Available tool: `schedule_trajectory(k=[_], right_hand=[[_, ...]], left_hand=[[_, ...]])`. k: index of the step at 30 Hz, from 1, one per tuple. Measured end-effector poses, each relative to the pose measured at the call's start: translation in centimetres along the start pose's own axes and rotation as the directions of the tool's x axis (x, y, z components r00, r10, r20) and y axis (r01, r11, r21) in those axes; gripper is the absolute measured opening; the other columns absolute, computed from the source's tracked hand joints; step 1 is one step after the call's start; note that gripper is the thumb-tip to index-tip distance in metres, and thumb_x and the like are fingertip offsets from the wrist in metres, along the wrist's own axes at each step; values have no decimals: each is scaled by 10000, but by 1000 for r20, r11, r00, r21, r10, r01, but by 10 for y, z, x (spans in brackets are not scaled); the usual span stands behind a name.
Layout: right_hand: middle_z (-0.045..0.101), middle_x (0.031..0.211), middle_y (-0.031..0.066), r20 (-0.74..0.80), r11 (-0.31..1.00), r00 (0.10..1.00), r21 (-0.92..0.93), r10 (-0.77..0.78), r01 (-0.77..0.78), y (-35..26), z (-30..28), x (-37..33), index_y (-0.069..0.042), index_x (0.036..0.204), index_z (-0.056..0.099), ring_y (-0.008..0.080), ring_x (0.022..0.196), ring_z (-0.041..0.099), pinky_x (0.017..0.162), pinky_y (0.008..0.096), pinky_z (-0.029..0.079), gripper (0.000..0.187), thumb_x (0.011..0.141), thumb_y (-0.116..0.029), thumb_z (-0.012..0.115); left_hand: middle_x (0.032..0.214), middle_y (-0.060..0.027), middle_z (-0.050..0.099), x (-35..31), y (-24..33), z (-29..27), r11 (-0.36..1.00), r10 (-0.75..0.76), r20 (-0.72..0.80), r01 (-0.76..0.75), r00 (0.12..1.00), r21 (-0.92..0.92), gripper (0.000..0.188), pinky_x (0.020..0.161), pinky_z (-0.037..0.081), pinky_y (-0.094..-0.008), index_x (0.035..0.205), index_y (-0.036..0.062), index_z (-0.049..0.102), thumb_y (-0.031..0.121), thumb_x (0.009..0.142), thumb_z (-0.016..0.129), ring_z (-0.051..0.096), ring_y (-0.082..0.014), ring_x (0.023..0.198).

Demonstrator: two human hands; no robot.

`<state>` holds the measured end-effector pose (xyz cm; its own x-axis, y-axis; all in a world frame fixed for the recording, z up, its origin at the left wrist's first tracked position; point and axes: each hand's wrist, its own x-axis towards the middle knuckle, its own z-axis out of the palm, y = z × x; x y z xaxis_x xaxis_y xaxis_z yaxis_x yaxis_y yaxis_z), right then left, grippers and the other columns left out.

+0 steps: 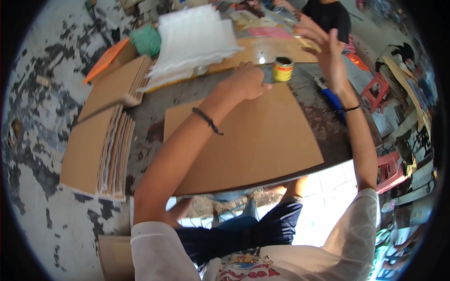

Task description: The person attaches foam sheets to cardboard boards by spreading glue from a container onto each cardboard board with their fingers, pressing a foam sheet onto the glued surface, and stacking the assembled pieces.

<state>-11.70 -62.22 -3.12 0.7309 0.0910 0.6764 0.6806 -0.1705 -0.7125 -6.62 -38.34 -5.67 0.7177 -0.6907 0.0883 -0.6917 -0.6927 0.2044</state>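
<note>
Green plastic bag (145, 40) beyond worktop's (318, 112) far left corner, just beside tilted orange panel (105, 61). Loose pile of white sheets (194, 37) across far edge. Past far edge, pink sheet (269, 32); person in black top (330, 18) beyond far right corner. Past right edge, red stools (373, 92). Left edge: paint-peeled wall (42, 140) alongside.

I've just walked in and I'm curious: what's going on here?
A person's left hand is curled near the far edge of a flat cardboard sheet; whether it grips anything is hidden. The right hand is raised and open. A yellow can stands by the sheet's far edge, and stacked cardboard lies to the left.
</note>
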Motion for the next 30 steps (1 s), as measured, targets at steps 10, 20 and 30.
schedule_trajectory(k=[10, 20, 30], right_hand=[[600, 1293, 167, 733, 920, 680, -265, -1, 287, -29, 187, -31, -68, 1320, 613, 373, 1242, 559, 1045, 447, 463, 342, 989, -72, 523], [556, 1375, 182, 763, 704, 646, -452, -13, 548, -1, 247, -26, -46, 1277, 652, 384, 1188, 604, 995, 453, 518, 489, 814, 74, 545], [535, 1413, 201, 696, 749, 701, -546, 156, 375, -70, 185, -43, -8, 1227, 677, 394, 1156, 626, 956, 434, 527, 602, 699, 204, 480]], left_hand=[[1341, -244, 577, -276, -9, 6, 992, -110, -369, 125, 923, 17, 598, 1105, 358, -526, 1191, -82, 648, 446, 915, 692, 507, -408, 1282], [1280, -83, 644, -298, -63, 22, 940, -218, -409, 79, 886, -331, 391, 1073, 344, -418, 1181, 62, 715, 290, 869, 770, 563, -283, 1217], [1256, -99, 632, -299, -70, 24, 949, -162, -444, 17, 881, -313, 386, 1083, 332, -433, 1171, 30, 704, 274, 877, 759, 561, -292, 1194]])
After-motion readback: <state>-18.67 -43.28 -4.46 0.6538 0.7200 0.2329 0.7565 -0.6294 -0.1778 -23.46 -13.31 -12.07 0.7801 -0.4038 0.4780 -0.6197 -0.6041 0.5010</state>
